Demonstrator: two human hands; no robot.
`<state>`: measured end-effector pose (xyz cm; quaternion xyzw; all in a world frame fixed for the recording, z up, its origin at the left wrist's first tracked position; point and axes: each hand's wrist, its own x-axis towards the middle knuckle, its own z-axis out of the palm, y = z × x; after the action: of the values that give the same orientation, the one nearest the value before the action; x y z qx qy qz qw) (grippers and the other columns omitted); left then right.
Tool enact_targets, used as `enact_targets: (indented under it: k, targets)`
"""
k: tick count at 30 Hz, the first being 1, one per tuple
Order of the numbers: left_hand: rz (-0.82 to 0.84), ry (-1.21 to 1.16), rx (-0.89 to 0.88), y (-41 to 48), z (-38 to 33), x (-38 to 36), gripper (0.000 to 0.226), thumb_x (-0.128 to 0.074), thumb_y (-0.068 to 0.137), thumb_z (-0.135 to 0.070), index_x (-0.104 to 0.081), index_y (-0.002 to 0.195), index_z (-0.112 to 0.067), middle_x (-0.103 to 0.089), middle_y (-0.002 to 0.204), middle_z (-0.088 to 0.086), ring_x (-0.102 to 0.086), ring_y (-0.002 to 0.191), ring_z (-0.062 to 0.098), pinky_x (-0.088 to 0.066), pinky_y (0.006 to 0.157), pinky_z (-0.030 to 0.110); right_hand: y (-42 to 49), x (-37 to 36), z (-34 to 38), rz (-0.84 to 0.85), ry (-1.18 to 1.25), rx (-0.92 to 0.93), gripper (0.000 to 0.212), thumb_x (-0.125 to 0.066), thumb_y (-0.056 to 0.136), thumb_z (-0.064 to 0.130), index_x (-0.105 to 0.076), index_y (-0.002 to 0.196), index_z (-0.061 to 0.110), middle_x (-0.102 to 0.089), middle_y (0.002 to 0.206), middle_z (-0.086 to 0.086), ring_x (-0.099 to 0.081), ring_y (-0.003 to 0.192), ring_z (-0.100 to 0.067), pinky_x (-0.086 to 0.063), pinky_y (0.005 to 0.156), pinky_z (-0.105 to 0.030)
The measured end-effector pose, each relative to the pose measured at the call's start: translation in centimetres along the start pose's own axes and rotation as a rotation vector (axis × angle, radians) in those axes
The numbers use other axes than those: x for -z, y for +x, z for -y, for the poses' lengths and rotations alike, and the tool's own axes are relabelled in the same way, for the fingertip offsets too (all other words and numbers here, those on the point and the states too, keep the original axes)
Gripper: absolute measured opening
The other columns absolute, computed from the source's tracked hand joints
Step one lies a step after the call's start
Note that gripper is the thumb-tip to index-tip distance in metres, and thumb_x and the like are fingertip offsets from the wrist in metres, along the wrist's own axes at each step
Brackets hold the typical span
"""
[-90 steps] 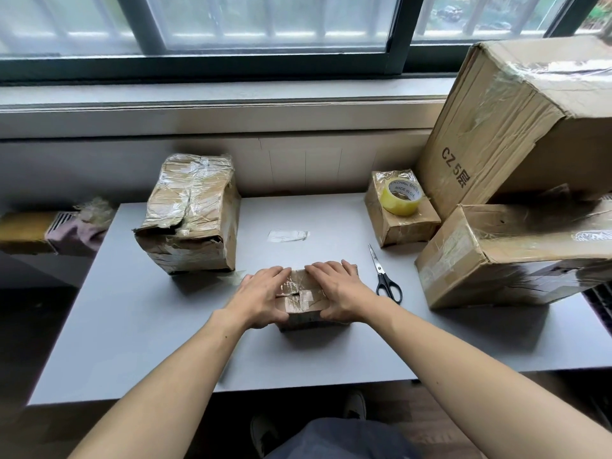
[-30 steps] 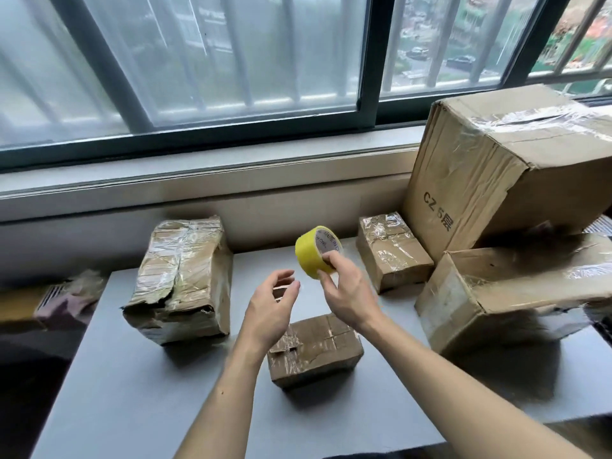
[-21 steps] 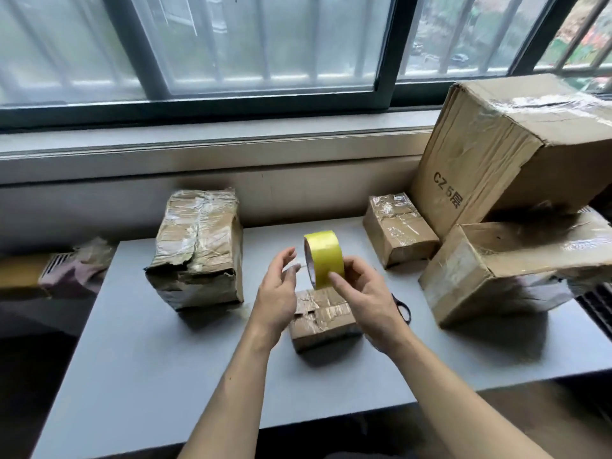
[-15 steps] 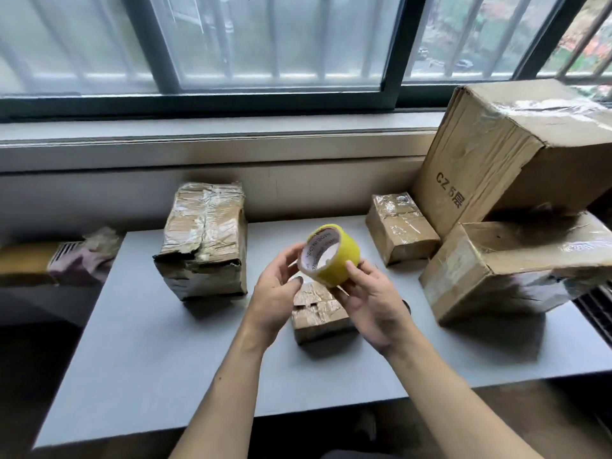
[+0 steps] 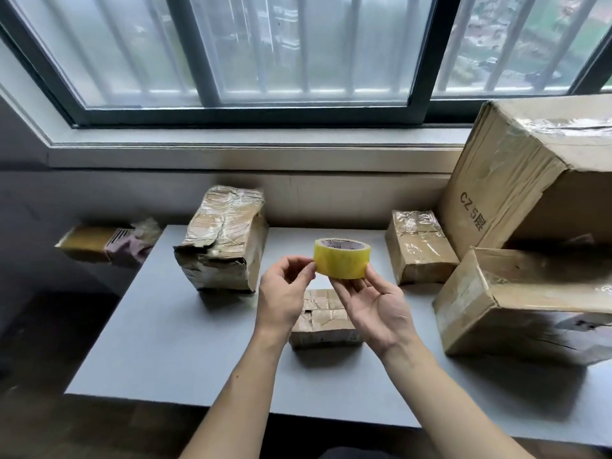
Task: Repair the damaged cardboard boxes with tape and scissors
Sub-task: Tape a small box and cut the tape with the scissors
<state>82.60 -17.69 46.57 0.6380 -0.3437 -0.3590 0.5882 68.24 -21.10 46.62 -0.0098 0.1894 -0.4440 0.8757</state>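
You held the roll of yellow tape [image 5: 342, 262] up over the surface [image 5: 172, 342], its open core facing upward. Your right hand [image 5: 374, 309] lay palm up beneath the roll, fingers cradling its lower edge and thumb against its right side, so this hand grasped the tape. Your left hand [image 5: 281, 294] sat just left of the roll, thumb and forefinger pinched at its left rim. Directly below both hands, a small taped cardboard box [image 5: 323, 321] rested on the surface, partly hidden by your wrists. A crumpled box [image 5: 225, 240] stood beyond your left hand. Beyond your right hand sat another small box [image 5: 419, 248], and farther right a tilted large carton [image 5: 510, 180] leaned on a lower carton [image 5: 516, 299].
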Motion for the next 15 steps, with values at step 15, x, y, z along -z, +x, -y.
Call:
enact_targets:
  k: [15]
  targets:
    - [0.073,0.168,-0.011,1.0,-2.3,-0.5,0.011,-0.061,0.095,-0.002,-0.063,0.091,-0.012,-0.063,0.078,0.001,-0.059,0.064,0.002,-0.049,0.067,0.017,1.9,1.7,2.2,-0.261,-0.331,-0.170,0.036,-0.073,0.084,0.033,-0.055,0.100,0.006,-0.054,0.085,-0.012,-0.062,0.080,-0.026,-0.061,0.083,-0.042]
